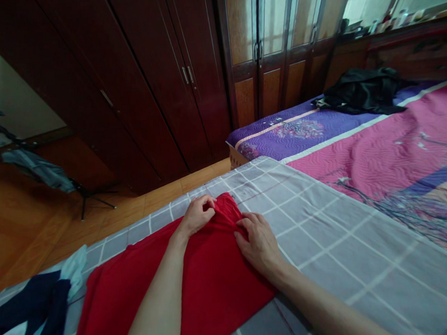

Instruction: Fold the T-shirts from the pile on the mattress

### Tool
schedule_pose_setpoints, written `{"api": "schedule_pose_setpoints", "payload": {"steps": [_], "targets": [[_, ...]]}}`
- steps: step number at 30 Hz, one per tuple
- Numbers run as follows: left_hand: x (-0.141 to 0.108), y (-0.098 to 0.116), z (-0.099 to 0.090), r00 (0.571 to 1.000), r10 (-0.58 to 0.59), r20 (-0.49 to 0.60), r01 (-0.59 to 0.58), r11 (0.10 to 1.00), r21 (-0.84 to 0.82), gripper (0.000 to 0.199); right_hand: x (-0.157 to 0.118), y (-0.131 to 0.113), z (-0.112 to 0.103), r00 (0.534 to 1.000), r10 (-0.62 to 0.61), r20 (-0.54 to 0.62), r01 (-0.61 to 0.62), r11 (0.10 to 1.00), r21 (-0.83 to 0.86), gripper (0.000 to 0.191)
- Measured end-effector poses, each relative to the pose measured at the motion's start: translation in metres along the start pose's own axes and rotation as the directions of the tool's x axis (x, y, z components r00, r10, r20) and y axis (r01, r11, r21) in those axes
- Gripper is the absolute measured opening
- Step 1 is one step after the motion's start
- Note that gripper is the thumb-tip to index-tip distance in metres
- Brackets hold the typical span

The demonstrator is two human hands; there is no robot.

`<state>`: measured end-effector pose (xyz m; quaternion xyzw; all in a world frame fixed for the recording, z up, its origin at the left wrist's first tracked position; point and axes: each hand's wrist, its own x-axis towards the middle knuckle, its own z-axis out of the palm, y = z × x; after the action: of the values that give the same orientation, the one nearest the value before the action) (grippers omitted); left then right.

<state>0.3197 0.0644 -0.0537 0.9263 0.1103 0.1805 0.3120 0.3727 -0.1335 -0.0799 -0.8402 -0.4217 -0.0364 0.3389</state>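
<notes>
A red garment (216, 285) lies spread on a grey checked cloth (328, 242), its far end gathered into wrinkles. At that end my left hand (199, 215) pinches the red fabric between thumb and fingers. My right hand (258, 239) is across from it, fingers curled on the garment's right edge with a fold of fabric by the thumb. Whether the red piece is a shirt or trousers cannot be made out. Its near part runs out of the picture at the bottom.
Dark blue and pale clothes (30, 313) lie in a pile at the lower left. A purple and pink quilt (360, 147) covers the bed at right, with a black bag-like item (367, 91) on it. Beyond stand dark red wardrobes (156, 80). A thin tripod stand (85, 195) is at left.
</notes>
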Motion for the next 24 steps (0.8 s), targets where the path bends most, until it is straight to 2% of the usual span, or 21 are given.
{"api": "schedule_pose_setpoints", "payload": {"steps": [3, 6, 8, 11, 16, 20, 24], "targets": [[-0.004, -0.001, -0.006, 1.0, -0.019, 0.01, 0.02, 1.0, -0.013, 0.014, 0.0, -0.001, 0.0, 1.0, -0.003, 0.019, 0.003, 1.0, -0.015, 0.013], [-0.007, -0.004, -0.005, 0.999, -0.045, 0.016, 0.044, 0.999, 0.007, 0.038, 0.0, -0.002, -0.002, 1.0, -0.004, 0.021, 0.005, 1.0, -0.019, 0.011], [-0.009, -0.006, -0.003, 0.995, -0.096, 0.009, 0.096, 0.995, 0.003, 0.045, 0.0, -0.003, -0.003, 1.0, -0.007, 0.018, 0.008, 1.0, -0.015, 0.011], [-0.009, -0.005, -0.006, 0.987, -0.159, 0.018, 0.16, 0.979, -0.123, 0.04, 0.0, -0.003, -0.003, 1.0, -0.006, 0.016, 0.006, 1.0, -0.016, 0.012], [-0.013, 0.004, -0.028, 0.982, -0.163, 0.092, 0.186, 0.902, -0.388, 0.029, 0.0, -0.004, -0.004, 1.0, -0.016, 0.023, 0.017, 1.0, -0.025, 0.013], [-0.02, 0.009, -0.043, 0.977, -0.164, 0.139, 0.21, 0.872, -0.441, 0.024, 0.001, -0.006, -0.006, 0.999, -0.026, 0.031, 0.026, 1.0, -0.013, 0.014], [-0.026, 0.011, -0.055, 0.966, -0.093, 0.242, 0.199, 0.866, -0.459, 0.039, 0.001, -0.006, -0.007, 0.998, -0.053, 0.023, 0.053, 0.999, 0.008, 0.017]]}}
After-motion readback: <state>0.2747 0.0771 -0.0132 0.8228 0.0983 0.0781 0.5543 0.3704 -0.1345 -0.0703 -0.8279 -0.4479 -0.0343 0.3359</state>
